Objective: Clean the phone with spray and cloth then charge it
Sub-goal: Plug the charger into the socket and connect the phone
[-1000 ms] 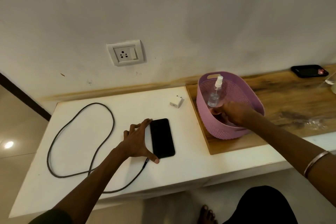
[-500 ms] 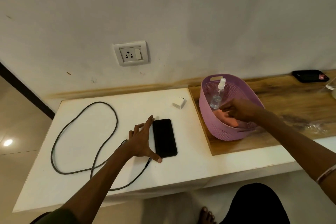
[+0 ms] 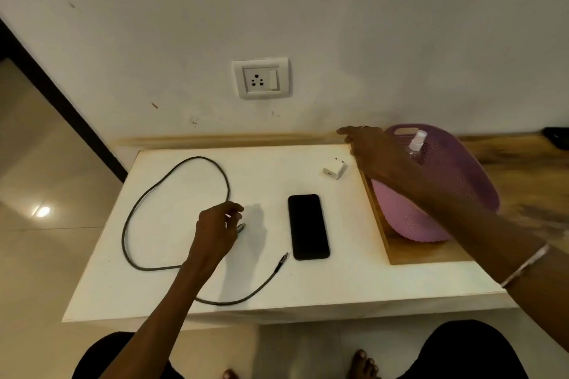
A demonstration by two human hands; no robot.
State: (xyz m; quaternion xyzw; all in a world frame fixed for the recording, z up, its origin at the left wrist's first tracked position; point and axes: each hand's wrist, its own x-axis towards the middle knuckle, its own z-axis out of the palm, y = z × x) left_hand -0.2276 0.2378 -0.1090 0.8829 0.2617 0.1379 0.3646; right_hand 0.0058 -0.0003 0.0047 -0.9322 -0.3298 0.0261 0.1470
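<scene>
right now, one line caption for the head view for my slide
Left hand reaches for one cable end beside the phone; right hand hovers over the adapter.

Purple basket (image 3: 468,181) just behind the right hand (image 3: 374,151), tilted, standing on a wooden board (image 3: 523,169). White tabletop (image 3: 184,194) beneath the left hand (image 3: 215,228). Dark flat object (image 3: 557,137) at far right edge, well beyond the right hand. Tiled floor (image 3: 37,249) left of the left hand. Bare toes (image 3: 363,364) below.

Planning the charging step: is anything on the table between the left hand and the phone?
No. Only bare white table lies between the left hand and the phone; the cable plug near the phone sits off that line.
</scene>
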